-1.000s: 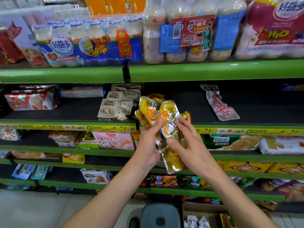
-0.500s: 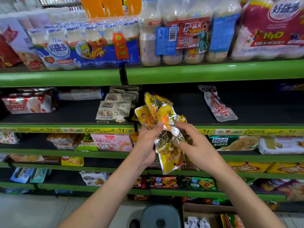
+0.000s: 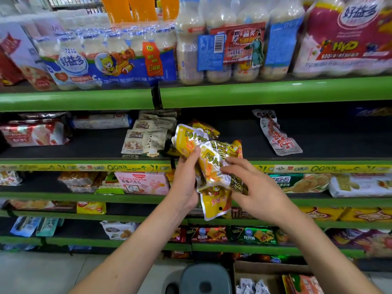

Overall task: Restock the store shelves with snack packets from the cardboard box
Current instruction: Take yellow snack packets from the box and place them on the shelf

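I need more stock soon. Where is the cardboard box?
In the head view, the cardboard box sits on the floor at bottom right, beside the grey stool, below the right forearm.

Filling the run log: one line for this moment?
phase: sorting | left hand: holds yellow snack packets | right hand: on packets | shelf: not yet placed

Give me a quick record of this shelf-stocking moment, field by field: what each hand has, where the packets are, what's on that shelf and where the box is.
left hand: grips the yellow snack packets from the left
right hand: fingers on the same bunch from the right
packets' position: held in the air before the second shelf, not yet laid down
on that shelf: beige packets left of the bunch, a red-and-white packet to the right
cardboard box: on the floor, lower right, open
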